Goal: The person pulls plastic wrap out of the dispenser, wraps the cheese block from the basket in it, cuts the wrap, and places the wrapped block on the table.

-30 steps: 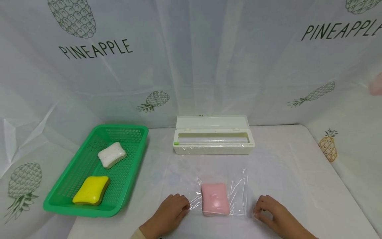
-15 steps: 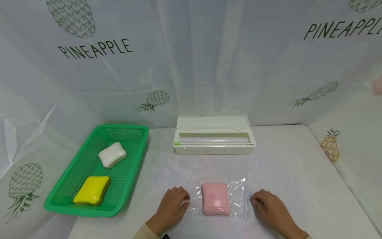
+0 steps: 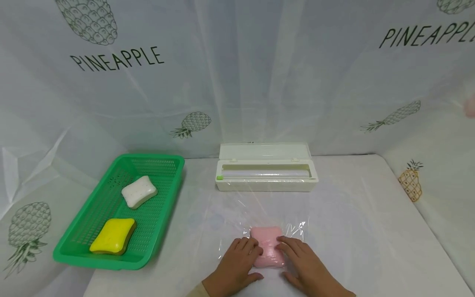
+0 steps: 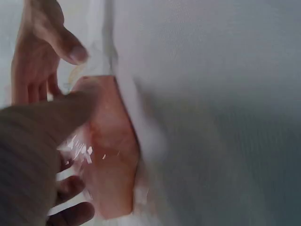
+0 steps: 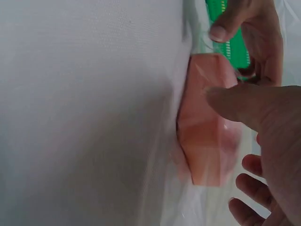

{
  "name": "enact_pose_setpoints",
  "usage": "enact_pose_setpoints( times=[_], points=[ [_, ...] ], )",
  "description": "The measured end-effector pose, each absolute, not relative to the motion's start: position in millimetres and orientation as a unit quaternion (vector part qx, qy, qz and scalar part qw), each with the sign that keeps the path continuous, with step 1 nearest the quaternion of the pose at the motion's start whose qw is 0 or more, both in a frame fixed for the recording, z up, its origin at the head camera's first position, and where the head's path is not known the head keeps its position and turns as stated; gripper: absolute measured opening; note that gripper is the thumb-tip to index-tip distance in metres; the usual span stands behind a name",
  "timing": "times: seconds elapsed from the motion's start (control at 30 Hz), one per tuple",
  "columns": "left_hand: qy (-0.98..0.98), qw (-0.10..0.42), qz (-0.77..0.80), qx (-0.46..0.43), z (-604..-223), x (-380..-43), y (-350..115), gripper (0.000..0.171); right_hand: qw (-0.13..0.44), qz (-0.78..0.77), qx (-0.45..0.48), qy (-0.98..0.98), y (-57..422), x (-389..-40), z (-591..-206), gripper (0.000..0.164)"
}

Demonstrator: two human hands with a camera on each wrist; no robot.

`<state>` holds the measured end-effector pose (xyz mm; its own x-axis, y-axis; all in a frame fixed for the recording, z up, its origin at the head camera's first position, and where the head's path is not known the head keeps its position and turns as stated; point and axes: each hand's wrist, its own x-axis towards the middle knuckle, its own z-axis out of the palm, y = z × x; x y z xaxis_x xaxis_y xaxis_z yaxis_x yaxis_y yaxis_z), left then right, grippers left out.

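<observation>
Pink soap bar [image 3: 269, 251]: lying on the white tablecloth [image 3: 356, 231], on my side of the cling-film dispenser [image 3: 265, 186], between my two hands.
Clear film [image 3: 298, 229]: crinkled and glossy about the bar, with loose film showing past the edge facing the dispenser. I cannot tell how well it covers the underside.
My left hand [image 3: 237, 266]: nearer me than the dispenser, fingers half bent with tips at the bar's left edge, thumb well apart from them; I have nothing clenched.
My right hand [image 3: 306, 264]: opposite, fingers loosely reaching onto the bar's right edge, thumb apart. Whether a fingertip catches film, I cannot tell.
Step in hand: I judge it to be bringing film snugly against the bar's sides.
Next move calls for: likely light inward pressure from both hands, then tucking the loose film.
Dispenser: white, lid [image 3: 264, 151] raised, roll [image 3: 265, 173] visible inside.
Green basket [image 3: 100, 263]: left of the dispenser, holding a white soap bar [image 3: 138, 191] and, nearer me, a yellow one [image 3: 112, 236].
</observation>
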<state>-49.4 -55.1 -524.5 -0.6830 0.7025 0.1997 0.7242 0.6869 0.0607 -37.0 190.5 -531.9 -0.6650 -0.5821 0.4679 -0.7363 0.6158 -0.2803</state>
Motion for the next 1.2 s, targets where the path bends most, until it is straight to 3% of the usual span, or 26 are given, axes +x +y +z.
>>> enact_pose_setpoints(
  times=[0.07, 0.23, 0.37, 0.6, 0.73, 0.9, 1.2],
  points=[
    [-0.914, 0.091, -0.029, -0.395, -526.7, -49.0, -50.3, 0.053, 0.164, 0.211, 0.371, -0.89, 183.9, -38.9, -536.7, 0.062],
    [-0.915, 0.103, -0.009, -0.391, -528.7, -50.6, -47.0, 0.039, 0.193, 0.189, 0.365, -0.891, 177.0, -45.3, -539.8, 0.038],
    [-0.918, 0.111, -0.023, -0.38, -527.7, -51.6, -48.8, 0.032, 0.191, 0.193, 0.362, -0.892, 177.1, -48.8, -535.9, 0.031],
    [-0.907, 0.18, -0.075, -0.373, -523.9, -53.8, -47.7, 0.054, 0.159, 0.227, 0.339, -0.899, 179.1, -58.0, -522.3, 0.028],
    [-0.896, 0.225, -0.047, -0.379, -521.6, -60.3, -43.2, 0.052, 0.144, 0.245, 0.334, -0.899, 180.0, -65.8, -513.0, 0.023],
    [-0.907, 0.216, -0.028, -0.361, -516.9, -72.5, -39.4, 0.04, 0.129, 0.244, 0.305, -0.911, 178.4, -74.7, -504.0, 0.025],
    [-0.917, 0.215, -0.046, -0.333, -511.0, -95.4, -36.6, 0.032, 0.215, 0.22, 0.311, -0.899, 158.0, -74.6, -496.7, 0.038]
  ],
)
